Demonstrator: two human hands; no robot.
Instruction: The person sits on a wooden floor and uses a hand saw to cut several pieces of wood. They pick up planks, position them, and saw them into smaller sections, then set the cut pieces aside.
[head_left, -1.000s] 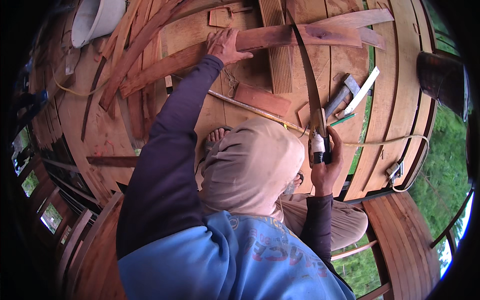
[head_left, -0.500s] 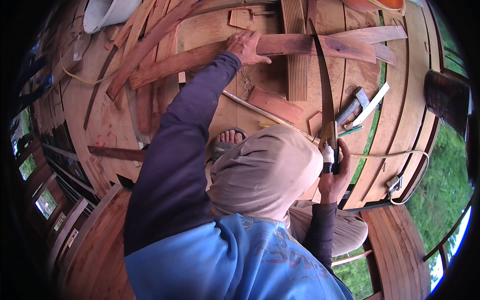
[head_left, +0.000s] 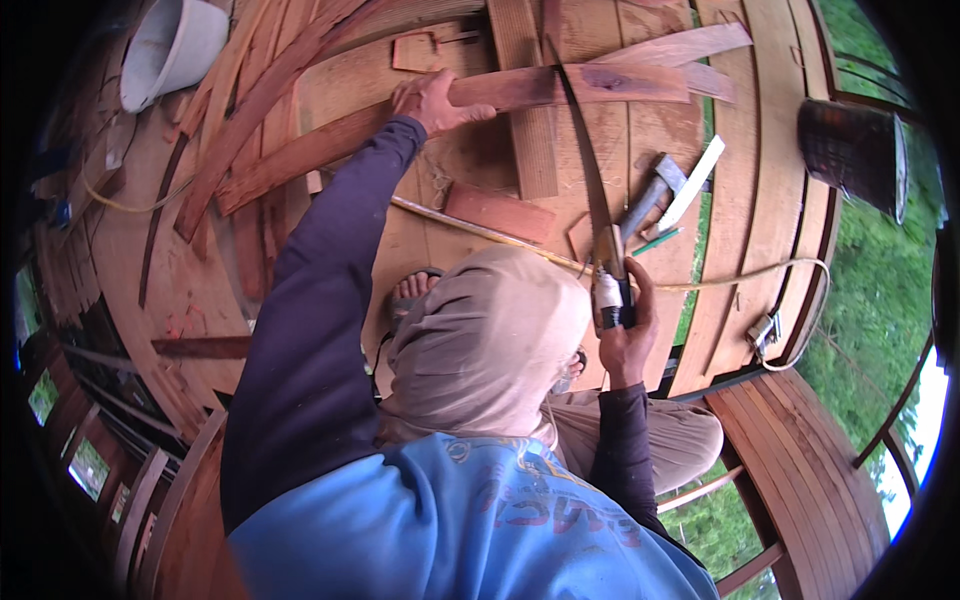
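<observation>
My left hand (head_left: 437,104) presses on a long reddish plank (head_left: 340,134), its fingers curled over the far edge and its thumb spread along the top. Underneath, a grooved timber beam (head_left: 533,155) runs crosswise below the plank. In my right hand (head_left: 632,338) is the handle of a handsaw (head_left: 590,165), wrapped in white and black. Its long, dark, toothed blade points away from me and lies across the plank just right of the beam, the tip reaching past the far edge. Whether the teeth have entered the wood cannot be made out.
A hammer (head_left: 652,194) lies right of the saw, beside a pale wood strip (head_left: 693,185) and a green pencil-like stick (head_left: 657,240). A short red board (head_left: 498,212) lies before my knee. A white bucket (head_left: 175,55) stands far left, a dark container (head_left: 852,155) right. A cord (head_left: 740,282) crosses the floor.
The whole view has shifted, so the plank, saw and hands appear farther left. The saw still lies across the plank at about the same spot, and both hands keep their hold.
</observation>
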